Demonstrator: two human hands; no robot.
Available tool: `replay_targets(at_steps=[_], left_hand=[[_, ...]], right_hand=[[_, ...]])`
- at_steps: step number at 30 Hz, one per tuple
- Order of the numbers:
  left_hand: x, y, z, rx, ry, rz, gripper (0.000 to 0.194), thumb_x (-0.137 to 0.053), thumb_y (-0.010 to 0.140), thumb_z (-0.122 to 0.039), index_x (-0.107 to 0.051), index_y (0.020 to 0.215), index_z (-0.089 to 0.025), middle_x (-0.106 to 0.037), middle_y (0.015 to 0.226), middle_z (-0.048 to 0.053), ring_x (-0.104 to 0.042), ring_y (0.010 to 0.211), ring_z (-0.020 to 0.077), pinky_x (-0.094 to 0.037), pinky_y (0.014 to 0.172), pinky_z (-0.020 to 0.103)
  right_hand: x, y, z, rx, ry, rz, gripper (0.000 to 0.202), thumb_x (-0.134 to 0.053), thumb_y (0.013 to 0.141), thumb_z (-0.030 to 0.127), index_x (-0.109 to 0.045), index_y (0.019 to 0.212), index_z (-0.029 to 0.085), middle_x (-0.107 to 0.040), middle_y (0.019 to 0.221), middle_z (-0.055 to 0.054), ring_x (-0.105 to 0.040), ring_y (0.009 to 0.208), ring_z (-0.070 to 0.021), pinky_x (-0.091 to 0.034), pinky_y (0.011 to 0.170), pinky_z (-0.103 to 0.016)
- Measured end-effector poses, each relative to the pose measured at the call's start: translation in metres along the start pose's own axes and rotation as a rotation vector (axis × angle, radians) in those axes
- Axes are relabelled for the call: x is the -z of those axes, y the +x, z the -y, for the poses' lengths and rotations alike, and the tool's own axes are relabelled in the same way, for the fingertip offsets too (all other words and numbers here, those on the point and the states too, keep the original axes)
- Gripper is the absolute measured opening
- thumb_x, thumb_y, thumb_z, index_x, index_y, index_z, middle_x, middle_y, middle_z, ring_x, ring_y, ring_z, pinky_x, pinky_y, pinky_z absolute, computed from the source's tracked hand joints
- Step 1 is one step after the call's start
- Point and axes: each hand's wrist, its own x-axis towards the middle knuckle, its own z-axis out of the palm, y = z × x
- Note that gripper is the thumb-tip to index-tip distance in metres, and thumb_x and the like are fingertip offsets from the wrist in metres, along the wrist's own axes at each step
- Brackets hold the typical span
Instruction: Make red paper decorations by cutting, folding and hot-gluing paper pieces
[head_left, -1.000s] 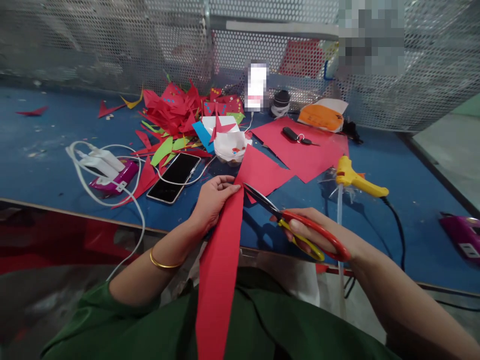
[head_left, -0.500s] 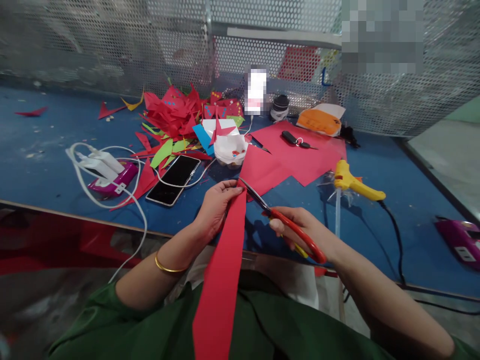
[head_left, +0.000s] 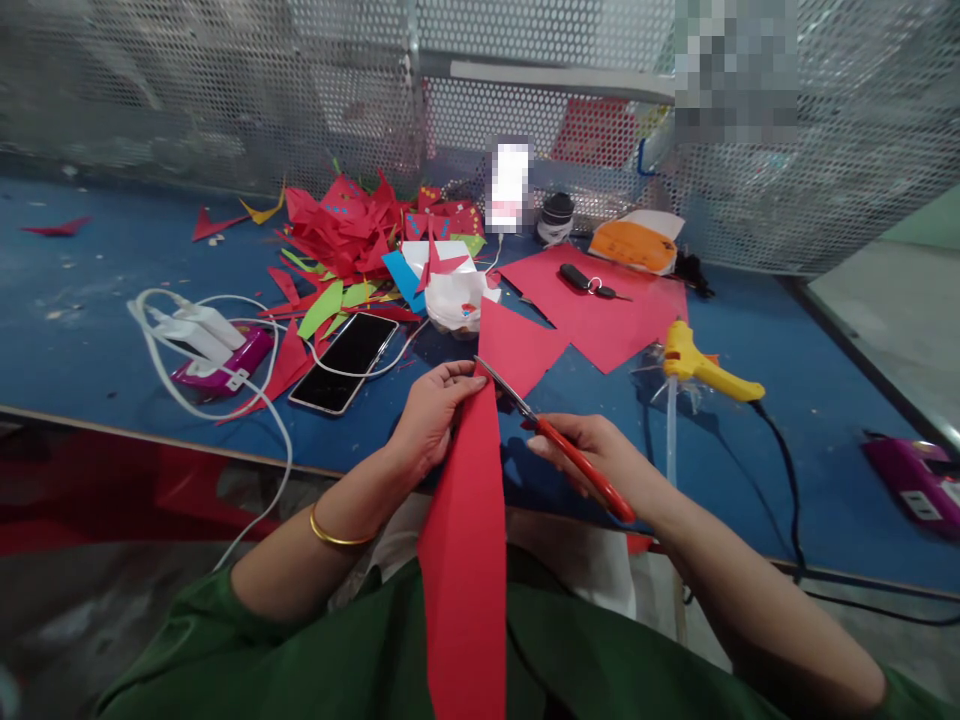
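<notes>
Mid-frame, the left hand [head_left: 427, 418] pinches a long piece of red paper [head_left: 469, 530] that runs to the lower edge; the right hand [head_left: 611, 460] grips red-handled scissors [head_left: 579, 465], tips at the paper's upper end. On the blue bench [head_left: 840, 400], a dark-screened smartphone [head_left: 349, 362] lies left of centre, a yellow glue gun [head_left: 701, 365] at right.
</notes>
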Motion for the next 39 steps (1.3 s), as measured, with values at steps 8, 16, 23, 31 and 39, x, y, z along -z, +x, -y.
replay_targets(at_steps=[8, 16, 23, 31, 39], left_hand=[[0.004, 0.003, 0.004, -0.154, 0.141, -0.057, 0.032, -0.078, 0.070, -0.021, -0.061, 0.097, -0.016, -0.067, 0.072, -0.001, -0.064, 0.060, 0.0128, -0.049, 0.055, 0.022], [0.017, 0.011, -0.008, -0.531, 0.436, -0.216, 0.025, -0.075, 0.071, -0.023, -0.066, 0.094, -0.017, -0.068, 0.084, 0.002, -0.062, 0.071, 0.0135, -0.047, 0.063, 0.022], [0.021, 0.021, -0.020, -0.450, 0.110, -0.143, 0.029, -0.080, 0.064, -0.023, -0.065, 0.088, -0.015, -0.067, 0.074, 0.000, -0.061, 0.065, 0.0117, -0.050, 0.061, 0.022], [0.027, 0.023, -0.022, -0.228, 0.072, -0.147, 0.038, -0.086, 0.055, -0.025, -0.065, 0.085, -0.013, -0.067, 0.063, -0.002, -0.059, 0.053, 0.0096, -0.049, 0.054, 0.020], [0.033, 0.024, -0.021, -0.192, 0.037, -0.130, 0.049, -0.090, 0.050, -0.029, -0.066, 0.089, -0.013, -0.071, 0.070, 0.001, -0.063, 0.058, 0.0104, -0.051, 0.056, 0.019]], right_hand=[[0.008, -0.005, -0.002, 0.026, -0.133, -0.229, 0.044, -0.056, 0.086, 0.061, -0.066, 0.099, 0.020, -0.055, 0.064, 0.003, -0.051, 0.056, -0.0138, -0.038, 0.054, -0.026], [0.017, -0.023, -0.008, -0.026, -0.867, -0.190, 0.041, -0.053, 0.090, 0.035, -0.060, 0.128, 0.022, -0.072, 0.111, -0.009, -0.069, 0.094, -0.0262, -0.044, 0.068, -0.030], [0.017, -0.009, 0.003, 0.075, -1.179, -0.053, 0.042, -0.055, 0.089, 0.028, -0.058, 0.131, 0.021, -0.068, 0.107, -0.011, -0.068, 0.086, -0.0240, -0.040, 0.061, -0.030], [0.058, 0.074, 0.024, 0.151, -0.945, -0.196, 0.043, -0.066, 0.087, 0.039, -0.063, 0.125, 0.020, -0.067, 0.115, -0.011, -0.064, 0.105, -0.0256, -0.046, 0.081, -0.031], [0.071, 0.181, 0.012, 0.151, -0.853, -0.162, 0.023, -0.079, 0.073, 0.028, -0.075, 0.094, 0.019, -0.072, 0.102, -0.005, -0.065, 0.094, -0.0178, -0.045, 0.078, -0.022]])
